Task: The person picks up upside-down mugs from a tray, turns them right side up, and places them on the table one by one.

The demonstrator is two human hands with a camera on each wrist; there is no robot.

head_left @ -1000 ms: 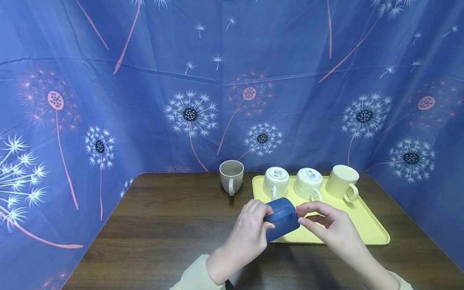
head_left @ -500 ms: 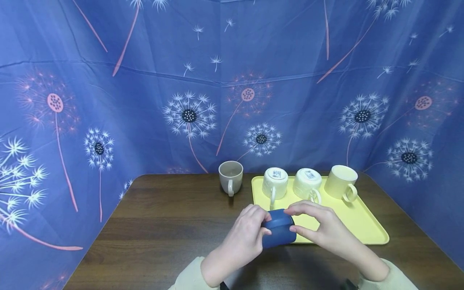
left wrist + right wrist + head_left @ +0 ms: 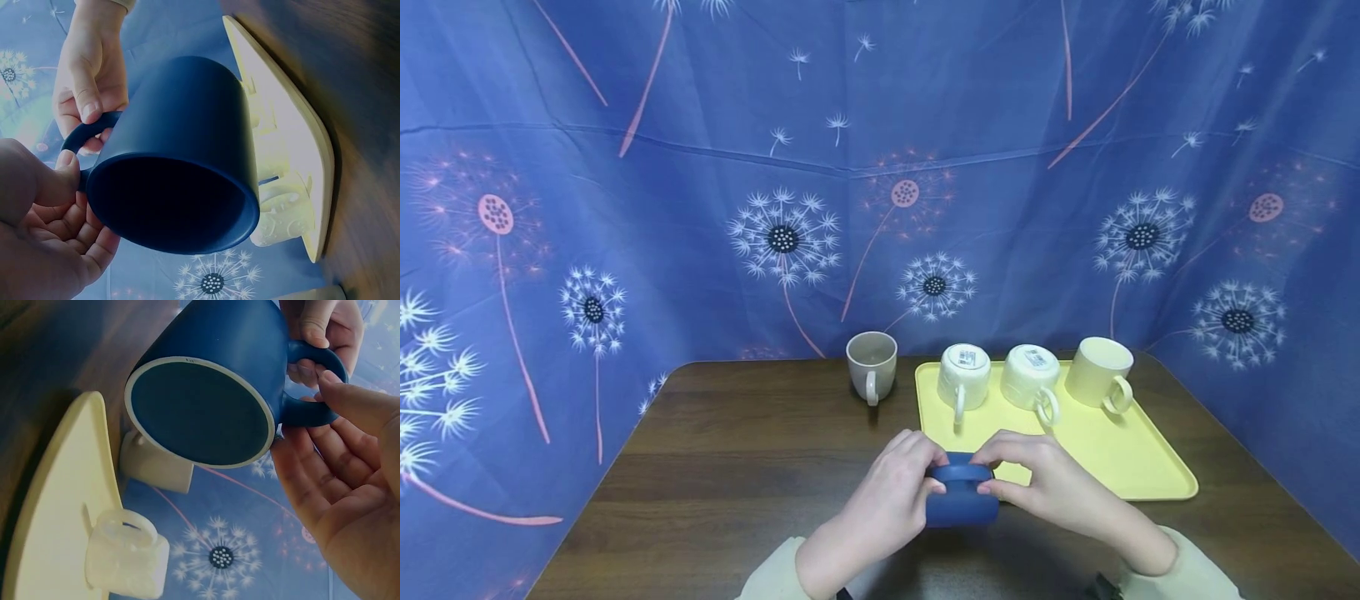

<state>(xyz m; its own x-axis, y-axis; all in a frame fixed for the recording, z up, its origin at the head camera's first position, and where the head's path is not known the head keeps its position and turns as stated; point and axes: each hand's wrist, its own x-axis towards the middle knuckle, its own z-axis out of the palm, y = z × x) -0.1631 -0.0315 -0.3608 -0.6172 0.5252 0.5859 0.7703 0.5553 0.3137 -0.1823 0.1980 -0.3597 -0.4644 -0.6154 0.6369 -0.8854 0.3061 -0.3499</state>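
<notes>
A dark blue mug (image 3: 961, 504) is held on its side just above the table, in front of the yellow tray's (image 3: 1120, 467) near left corner. Its handle (image 3: 958, 472) points up. My left hand (image 3: 925, 475) grips the mug from the left, with its thumb at the handle's root (image 3: 78, 178). My right hand (image 3: 1000, 471) holds it from the right, thumb pressed on the handle (image 3: 87, 134). The mug's (image 3: 187, 125) mouth faces the left wrist view. Its flat base (image 3: 200, 412) faces the right wrist view.
On the tray stand two cream mugs upside down (image 3: 966, 377) (image 3: 1032, 377) and one upright (image 3: 1100, 371). A grey-beige mug (image 3: 872, 364) stands on the brown table (image 3: 737, 467) left of the tray. Blue dandelion cloth walls in the back and sides.
Both hands have brought the blue mug down and towards me, off the tray's front edge, and turned it from tilted base-up onto its side with the handle on top.
</notes>
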